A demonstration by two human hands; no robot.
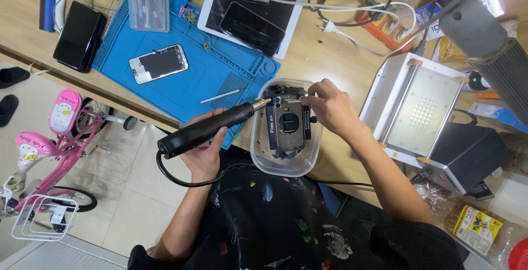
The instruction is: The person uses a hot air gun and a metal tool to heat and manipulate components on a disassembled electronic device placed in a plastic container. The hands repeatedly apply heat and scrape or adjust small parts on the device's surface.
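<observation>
Black rotary tool (206,129) gripped in the left hand (204,157), tip at a clamped phone (289,124) — work looks midway. Right hand (327,107) fingers pinch the clamp (273,132) inside a clear tub (261,154).

Screens lying on the desk: a white-framed phone (159,63) showing a dark display on the blue mat, a black phone (80,35) resting left of the mat, and two dark phones (252,26) stacking over a white tablet (212,7) at top centre. Packages sitting at lower right: a clear bag with a yellow label (477,224); a white label is showing on the black fixture (274,126) in the clear tub
</observation>
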